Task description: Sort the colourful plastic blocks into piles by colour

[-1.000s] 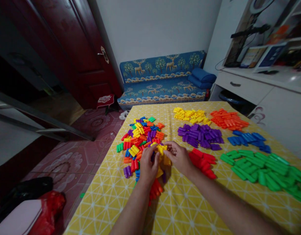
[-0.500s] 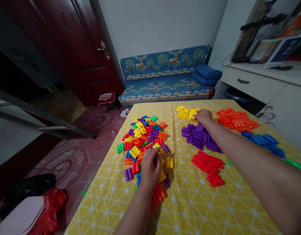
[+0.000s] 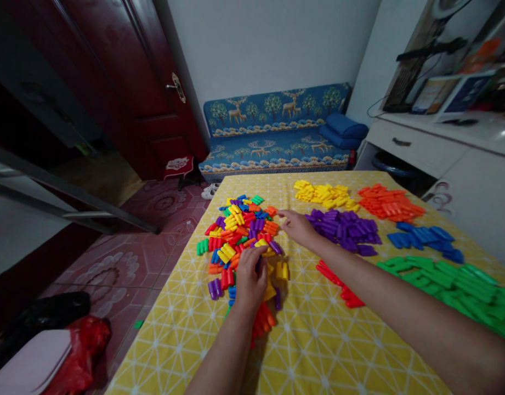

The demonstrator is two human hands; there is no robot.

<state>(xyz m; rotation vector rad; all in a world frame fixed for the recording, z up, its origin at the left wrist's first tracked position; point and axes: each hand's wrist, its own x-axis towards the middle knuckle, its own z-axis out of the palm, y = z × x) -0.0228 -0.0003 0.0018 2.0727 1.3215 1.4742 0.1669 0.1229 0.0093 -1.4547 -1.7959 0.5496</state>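
A mixed pile of small plastic building blocks (image 3: pixel 234 215), shaped like joined tubes in several colours, lies on the left of the table. Over its near right part is my left hand (image 3: pixel 251 277), fingers curled; a dark purple bit shows between thumb and fingers, but its kind is unclear. My right hand (image 3: pixel 297 226) reaches to the pile's right edge, fingers extended beside the orange blocks (image 3: pixel 271 227), with nothing visible in it. Sorted heaps lie to the right: yellow blocks (image 3: pixel 324 195), purple blocks (image 3: pixel 346 227) and red blocks (image 3: pixel 351 298), the red ones partly behind my right forearm.
Farther right lie heaps of orange blocks (image 3: pixel 387 202), blue blocks (image 3: pixel 423 238) and green blocks (image 3: pixel 453 288). A yellow patterned cloth (image 3: pixel 313 340) covers the table. Beyond it stand a blue sofa (image 3: pixel 268 145) and a white cabinet (image 3: pixel 433 148). One green piece (image 3: pixel 138 324) lies on the floor.
My right hand has left the yellow heap and come left and nearer, to the mixed pile's edge. The green heap is now uncovered. My left hand stays in place.
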